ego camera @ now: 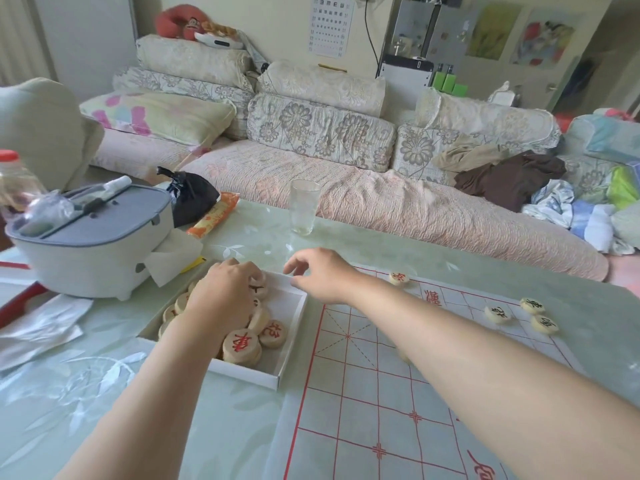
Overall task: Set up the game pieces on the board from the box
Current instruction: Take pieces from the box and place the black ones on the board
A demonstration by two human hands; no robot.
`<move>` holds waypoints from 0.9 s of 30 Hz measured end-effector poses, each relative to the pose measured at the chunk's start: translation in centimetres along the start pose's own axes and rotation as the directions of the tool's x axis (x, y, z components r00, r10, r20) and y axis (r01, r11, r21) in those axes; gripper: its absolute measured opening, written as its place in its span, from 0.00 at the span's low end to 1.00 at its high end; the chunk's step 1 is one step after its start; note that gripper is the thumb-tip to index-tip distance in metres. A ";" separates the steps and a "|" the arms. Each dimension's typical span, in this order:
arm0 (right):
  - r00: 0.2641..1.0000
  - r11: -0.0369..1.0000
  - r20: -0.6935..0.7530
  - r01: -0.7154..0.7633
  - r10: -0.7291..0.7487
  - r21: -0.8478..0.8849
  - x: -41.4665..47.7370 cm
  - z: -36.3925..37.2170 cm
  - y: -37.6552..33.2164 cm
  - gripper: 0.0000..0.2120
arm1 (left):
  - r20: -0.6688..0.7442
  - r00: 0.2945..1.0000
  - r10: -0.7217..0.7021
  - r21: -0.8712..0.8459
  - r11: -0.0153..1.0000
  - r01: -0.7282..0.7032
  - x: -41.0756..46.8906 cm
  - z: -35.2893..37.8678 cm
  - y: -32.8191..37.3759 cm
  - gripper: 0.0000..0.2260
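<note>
A shallow white box (294, 327) sits on the table left of the paper board (374, 393) with red grid lines. Several round wooden pieces with red characters (242, 344) lie in the box. My left hand (225, 299) is down inside the box on top of the pieces, its fingers curled among them; whether it holds one is hidden. My right hand (322, 275) hovers over the box's far right corner with loosely curled fingers, holding nothing. Several pieces with black characters lie on the board: one (399, 278) at the far edge and three (533, 315) at the right.
A grey-lidded white appliance (93, 244) stands at the left with papers (38, 327) in front of it. A black bag (190, 197), an orange packet (214, 214) and a drinking glass (304, 206) stand behind the box. A sofa with cushions runs along the table's far side.
</note>
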State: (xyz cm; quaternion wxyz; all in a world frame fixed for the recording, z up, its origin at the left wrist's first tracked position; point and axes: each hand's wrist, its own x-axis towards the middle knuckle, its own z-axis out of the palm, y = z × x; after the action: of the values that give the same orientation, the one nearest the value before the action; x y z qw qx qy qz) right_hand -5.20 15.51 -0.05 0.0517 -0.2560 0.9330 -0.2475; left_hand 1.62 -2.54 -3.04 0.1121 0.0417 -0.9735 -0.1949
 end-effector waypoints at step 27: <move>0.892 0.841 0.200 -0.450 0.405 0.301 1.8 5.8 -5.0 0.19 | 0.184 0.977 -0.110 0.064 0.993 0.099 -1.1 -1.5 -1.9 0.11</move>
State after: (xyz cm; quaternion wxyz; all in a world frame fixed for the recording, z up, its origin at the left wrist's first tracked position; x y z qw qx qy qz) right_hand -3.18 8.32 -2.63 0.2088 -0.0437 0.9044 -0.3696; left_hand 3.17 -4.69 -2.60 0.0085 0.0773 -0.9811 -0.1770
